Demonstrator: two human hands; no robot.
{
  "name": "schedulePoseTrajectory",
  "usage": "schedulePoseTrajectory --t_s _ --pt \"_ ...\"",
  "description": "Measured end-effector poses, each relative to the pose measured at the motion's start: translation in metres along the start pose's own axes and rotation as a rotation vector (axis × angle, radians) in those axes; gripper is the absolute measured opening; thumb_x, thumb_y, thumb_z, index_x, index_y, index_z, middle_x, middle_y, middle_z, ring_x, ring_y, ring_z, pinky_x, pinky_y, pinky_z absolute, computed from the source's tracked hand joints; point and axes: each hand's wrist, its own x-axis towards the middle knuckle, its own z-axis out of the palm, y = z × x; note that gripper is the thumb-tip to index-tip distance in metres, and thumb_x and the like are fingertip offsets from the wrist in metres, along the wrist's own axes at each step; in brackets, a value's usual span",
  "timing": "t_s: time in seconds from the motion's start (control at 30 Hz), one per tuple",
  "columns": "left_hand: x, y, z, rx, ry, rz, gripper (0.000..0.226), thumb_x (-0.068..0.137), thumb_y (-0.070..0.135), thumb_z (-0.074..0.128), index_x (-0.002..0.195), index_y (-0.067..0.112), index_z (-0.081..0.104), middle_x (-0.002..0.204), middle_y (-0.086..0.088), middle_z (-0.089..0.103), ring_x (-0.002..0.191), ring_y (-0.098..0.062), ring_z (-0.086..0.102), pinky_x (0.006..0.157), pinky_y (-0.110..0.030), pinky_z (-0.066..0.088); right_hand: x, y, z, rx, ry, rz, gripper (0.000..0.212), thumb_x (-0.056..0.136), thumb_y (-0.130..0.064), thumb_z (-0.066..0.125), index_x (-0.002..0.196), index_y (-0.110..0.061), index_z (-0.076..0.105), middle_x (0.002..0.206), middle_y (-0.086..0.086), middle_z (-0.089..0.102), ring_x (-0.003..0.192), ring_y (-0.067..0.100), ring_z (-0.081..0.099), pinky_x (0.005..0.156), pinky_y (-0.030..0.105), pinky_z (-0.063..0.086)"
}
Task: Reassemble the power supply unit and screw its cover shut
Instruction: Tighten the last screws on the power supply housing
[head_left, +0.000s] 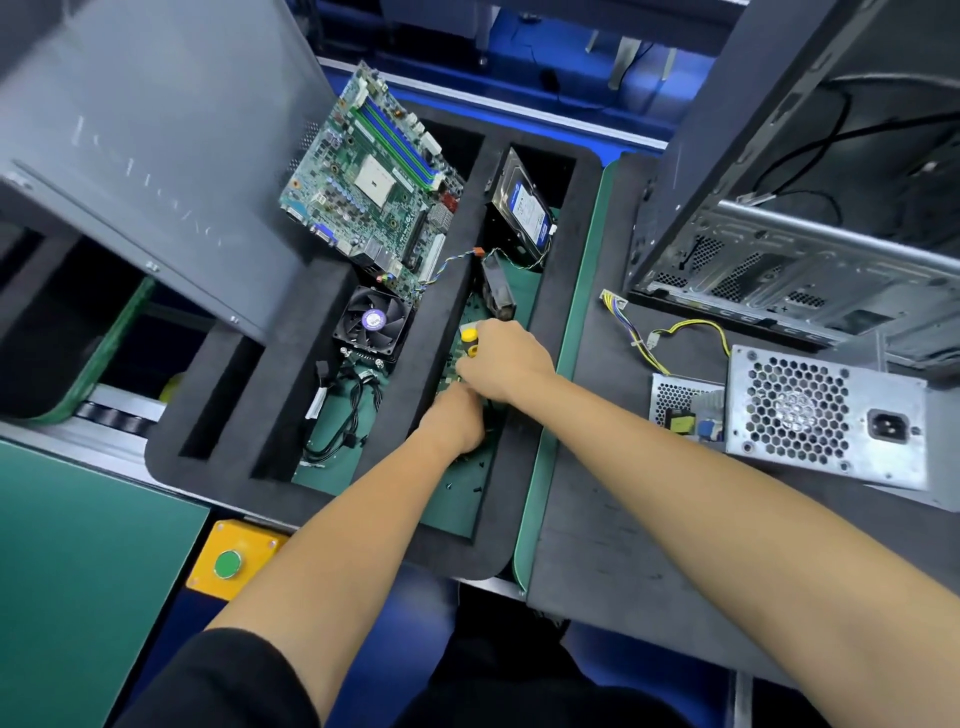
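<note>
The silver power supply unit (826, 415) lies on the dark mat at the right, its honeycomb grille and socket facing me, its inside open at the left end with yellow and black cables (675, 332) trailing out. Both hands reach into a compartment of the black foam tray (452, 249). My right hand (504, 358) grips a screwdriver with a yellow and black handle (470, 338). My left hand (457, 421) is curled just below it, over small black screws (462, 486) on the green floor; what its fingers hold is hidden.
The tray also holds a motherboard (374, 176), a cooler fan (371, 322), black cables (348, 415) and a hard drive (524, 208). An open computer case (810, 218) stands at the right, a grey side panel (140, 156) at the left. A yellow box with a green button (228, 564) sits at the table's front.
</note>
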Motion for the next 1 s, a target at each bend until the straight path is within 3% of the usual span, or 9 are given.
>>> schedulePoseTrajectory --t_s 0.23,0.43,0.57,0.7,0.8,0.9,0.97,1.0 --pt "0.005 -0.003 -0.004 0.004 -0.005 0.003 0.022 0.087 0.005 0.047 0.104 0.001 0.060 0.110 -0.018 0.061 0.099 -0.031 0.060 0.073 -0.032 0.048 -0.001 -0.001 -0.005 -0.004 0.009 -0.015 0.012 0.079 -0.023 0.057 0.084 -0.012 0.055 0.079 0.003 0.054 0.072 0.028 0.055 0.052 0.027 0.034" --pt "0.003 -0.002 -0.006 -0.154 0.035 -0.048 0.019 0.081 0.004 0.050 0.097 0.001 0.061 0.101 -0.019 0.063 0.085 -0.032 0.060 0.062 -0.029 0.041 -0.005 0.003 -0.008 0.002 0.008 -0.025 0.010 0.081 -0.022 0.056 0.085 -0.014 0.054 0.085 0.005 0.054 0.076 0.029 0.053 0.061 0.031 0.039" --pt "0.001 0.000 -0.012 -0.209 0.106 -0.038 0.019 0.082 0.009 0.056 0.099 0.002 0.060 0.100 -0.017 0.064 0.092 -0.035 0.060 0.063 -0.028 0.038 -0.010 0.004 -0.019 0.020 0.036 -0.027 0.011 0.083 -0.023 0.056 0.083 -0.014 0.049 0.084 0.004 0.049 0.078 0.031 0.050 0.062 0.032 0.037" --pt "-0.008 0.014 -0.031 -0.239 0.166 -0.008 0.007 0.083 0.008 0.050 0.082 0.005 0.056 0.092 -0.018 0.065 0.089 -0.035 0.060 0.061 -0.029 0.037 -0.021 0.004 -0.041 0.036 0.080 -0.044 0.014 0.084 -0.025 0.057 0.087 -0.013 0.050 0.086 0.005 0.051 0.076 0.031 0.050 0.061 0.031 0.037" --pt "-0.018 0.029 -0.053 -0.280 0.225 0.008 0.009 0.082 0.006 0.048 0.075 0.006 0.055 0.082 -0.018 0.066 0.080 -0.036 0.060 0.058 -0.026 0.035 -0.032 0.003 -0.065 0.072 0.125 -0.068 0.012 0.082 -0.022 0.056 0.084 -0.012 0.052 0.081 0.004 0.053 0.073 0.029 0.052 0.059 0.031 0.039" --pt "-0.030 0.040 -0.080 -0.421 0.271 0.026 0.027 0.069 0.000 0.059 0.047 0.013 0.051 0.049 -0.001 0.056 0.053 -0.016 0.054 0.043 -0.012 0.034 -0.045 0.001 -0.099 0.135 0.206 -0.115 0.011 0.081 -0.021 0.056 0.078 -0.012 0.050 0.071 0.002 0.050 0.067 0.028 0.051 0.054 0.029 0.037" --pt "-0.040 0.052 -0.100 -0.543 0.267 0.082 0.032 0.066 -0.003 0.064 0.043 0.014 0.051 0.042 0.010 0.053 0.040 0.000 0.048 0.040 -0.006 0.032 -0.056 0.003 -0.127 0.209 0.273 -0.141 0.017 0.082 -0.022 0.056 0.070 -0.016 0.046 0.066 0.000 0.050 0.061 0.024 0.050 0.050 0.028 0.035" --pt "-0.043 0.058 -0.109 -0.626 0.271 0.118 0.030 0.068 -0.006 0.065 0.048 0.012 0.052 0.046 0.009 0.056 0.039 0.002 0.050 0.045 -0.008 0.038 -0.062 0.005 -0.141 0.246 0.313 -0.150 0.022 0.082 -0.023 0.057 0.066 -0.018 0.042 0.065 -0.002 0.049 0.058 0.021 0.048 0.048 0.028 0.034"
